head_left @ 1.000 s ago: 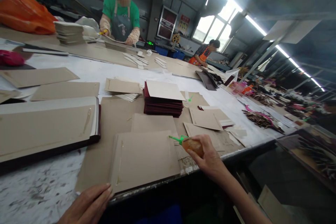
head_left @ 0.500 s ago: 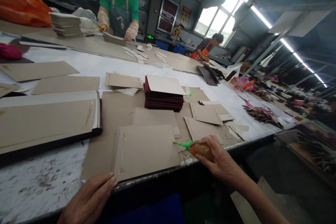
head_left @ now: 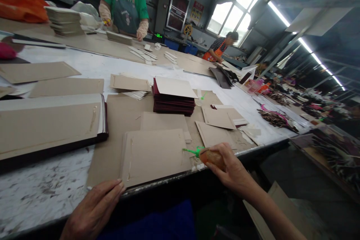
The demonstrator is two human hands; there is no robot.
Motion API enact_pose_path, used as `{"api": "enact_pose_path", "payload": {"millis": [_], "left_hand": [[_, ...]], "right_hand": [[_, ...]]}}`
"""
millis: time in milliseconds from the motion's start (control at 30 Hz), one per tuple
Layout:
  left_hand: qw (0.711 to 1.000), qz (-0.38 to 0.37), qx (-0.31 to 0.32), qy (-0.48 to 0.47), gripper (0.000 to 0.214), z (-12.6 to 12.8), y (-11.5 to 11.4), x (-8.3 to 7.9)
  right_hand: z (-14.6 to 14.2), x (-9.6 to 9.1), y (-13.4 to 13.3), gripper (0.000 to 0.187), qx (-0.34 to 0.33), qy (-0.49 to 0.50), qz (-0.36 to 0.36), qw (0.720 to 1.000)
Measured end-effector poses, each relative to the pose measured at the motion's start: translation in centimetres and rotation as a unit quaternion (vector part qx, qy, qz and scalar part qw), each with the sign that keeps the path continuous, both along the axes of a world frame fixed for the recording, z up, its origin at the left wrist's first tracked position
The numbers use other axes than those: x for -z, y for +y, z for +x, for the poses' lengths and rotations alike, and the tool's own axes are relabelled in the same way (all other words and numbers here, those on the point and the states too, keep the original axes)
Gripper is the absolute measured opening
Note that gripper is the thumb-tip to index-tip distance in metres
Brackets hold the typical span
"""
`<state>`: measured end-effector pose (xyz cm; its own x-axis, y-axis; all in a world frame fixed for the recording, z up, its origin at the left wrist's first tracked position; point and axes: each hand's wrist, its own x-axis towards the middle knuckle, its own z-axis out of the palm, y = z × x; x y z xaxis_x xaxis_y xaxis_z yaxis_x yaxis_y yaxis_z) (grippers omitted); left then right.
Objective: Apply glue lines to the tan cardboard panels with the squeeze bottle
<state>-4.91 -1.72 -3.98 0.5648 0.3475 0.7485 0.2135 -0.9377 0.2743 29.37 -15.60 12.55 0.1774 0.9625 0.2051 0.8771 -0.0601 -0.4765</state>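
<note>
My right hand [head_left: 229, 168] is closed around a small amber glue bottle [head_left: 212, 156] with a green nozzle. The nozzle tip touches the right edge of a tan cardboard panel [head_left: 154, 155] lying at the table's near edge. A glue line runs down the panel's left side. My left hand [head_left: 95, 208] lies flat with fingers stretched out, fingertips touching the panel's near left corner. Another tan panel [head_left: 163, 122] lies just behind it.
A stack of maroon covers [head_left: 173, 103] topped by a pale sheet stands behind. A long board on a dark cover [head_left: 50, 129] lies at left. Loose cardboard pieces [head_left: 218, 118] sit at right. A person in green [head_left: 123, 3] and another in orange [head_left: 219, 50] work at the far side.
The bottle's nozzle has slid down along the panel's right edge toward me. My left hand has stayed at the panel's near left corner. The view has shifted slightly.
</note>
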Motion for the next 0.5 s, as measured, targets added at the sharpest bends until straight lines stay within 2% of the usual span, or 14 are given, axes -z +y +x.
{"api": "enact_pose_path", "payload": {"millis": [167, 367, 500], "left_hand": [[1.000, -0.016, -0.009, -0.006, 0.031, 0.1, -0.1, -0.6], [1.000, 0.003, -0.010, -0.001, 0.024, 0.6, -0.2, -2.7], [1.000, 0.021, -0.017, -0.001, 0.021, 0.9, -0.3, -3.4]], "right_hand": [[0.3, 0.6, 1.4, 0.024, 0.004, -0.007, 0.025, 1.000], [-1.0, -0.8, -2.3, 0.023, -0.008, 0.007, -0.043, 0.999], [-1.6, -0.9, -4.0, 0.023, -0.002, -0.002, -0.052, 0.999]]}}
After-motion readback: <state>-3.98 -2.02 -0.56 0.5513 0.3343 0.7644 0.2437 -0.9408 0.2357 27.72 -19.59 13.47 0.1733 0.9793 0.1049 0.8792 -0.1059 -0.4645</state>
